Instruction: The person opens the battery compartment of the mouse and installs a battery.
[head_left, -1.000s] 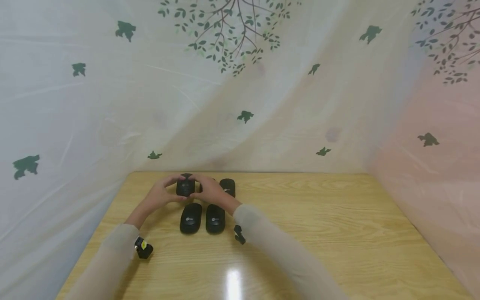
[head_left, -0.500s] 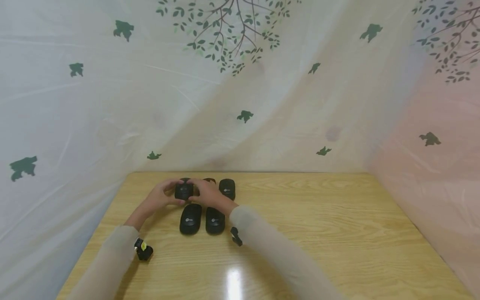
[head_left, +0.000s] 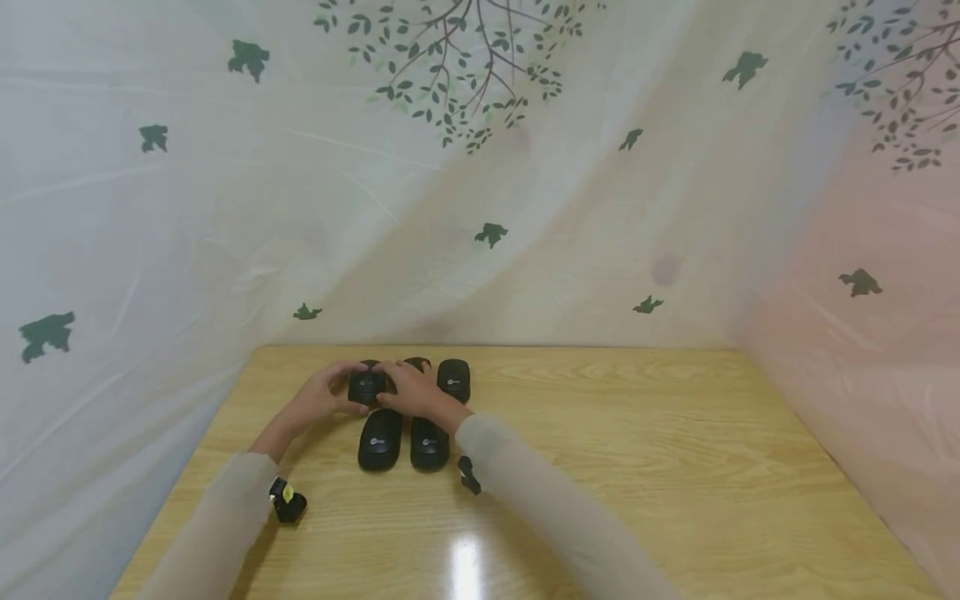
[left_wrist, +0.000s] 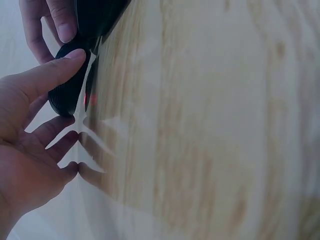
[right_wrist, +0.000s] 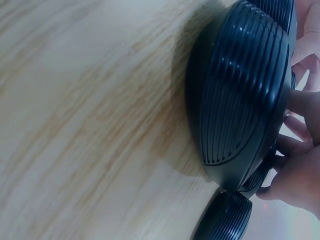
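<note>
At the back left of the table, a black computer mouse (head_left: 366, 385) sits between my two hands. My left hand (head_left: 322, 398) holds its left side, thumb in front and fingers behind. From the right, my right hand (head_left: 414, 392) pinches the same mouse, its thumb near the front. A red glow shows under the held mouse (left_wrist: 67, 97) in the left wrist view, close to the tabletop. Partly hidden behind my right hand is another mouse (head_left: 416, 363). A third mouse (head_left: 453, 381) lies to its right. Two more, a left mouse (head_left: 380, 440) and a right mouse (head_left: 430, 444), form a nearer row.
The wooden table (head_left: 637, 450) stretches away to the right and toward me. Behind it hangs a pale curtain (head_left: 570, 275) printed with leaves and birds. A ribbed black mouse (right_wrist: 240, 90) looms large beside my right hand in the right wrist view.
Both hands have brought the held mouse slightly toward me and left, down to the table area behind the near row. The other mice keep their places.
</note>
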